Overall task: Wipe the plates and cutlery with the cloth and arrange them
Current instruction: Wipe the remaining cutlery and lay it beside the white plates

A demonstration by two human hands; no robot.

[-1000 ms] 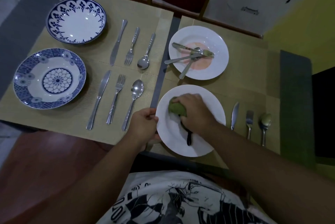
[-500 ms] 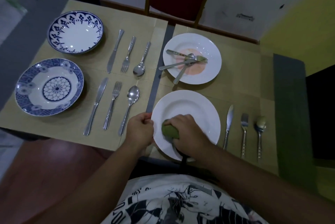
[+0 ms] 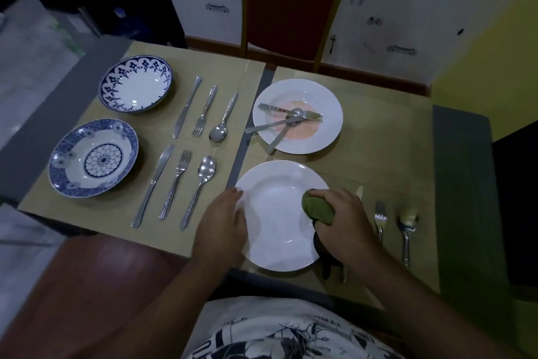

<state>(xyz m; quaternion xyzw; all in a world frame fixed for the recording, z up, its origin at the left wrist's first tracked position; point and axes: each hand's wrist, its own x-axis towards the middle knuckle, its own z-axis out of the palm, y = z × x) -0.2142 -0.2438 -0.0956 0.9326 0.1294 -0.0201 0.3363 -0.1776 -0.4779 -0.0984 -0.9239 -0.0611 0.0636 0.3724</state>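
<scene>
- While the near white plate [image 3: 276,213] lies on the right placemat [image 3: 393,140] at the table's front edge, its left rim is gripped by the left hand [image 3: 224,222], with the thumb laid on top of the rim.
- A bunched green cloth [image 3: 317,208] is clutched in the right hand [image 3: 343,222], whose fingers are curled round it, and is pressed against the plate's right rim.
- Something dark is seen under the right wrist; what it is cannot be told.
- Just right of that plate a knife tip [image 3: 359,191] is seen past the right hand, followed by a fork [image 3: 380,217] and a spoon [image 3: 407,227], laid side by side and apart.
- Behind it, the far white plate [image 3: 326,96], marked with a pinkish smear, is loaded with a crossed pile of cutlery [image 3: 286,120].
- On the left placemat [image 3: 145,128] two blue-patterned plates are set, the far blue plate [image 3: 135,83] and the near blue plate [image 3: 93,158].
- To the right of each, a knife, fork and spoon are laid out: the far cutlery row [image 3: 205,111] and the near cutlery row [image 3: 176,184].
</scene>
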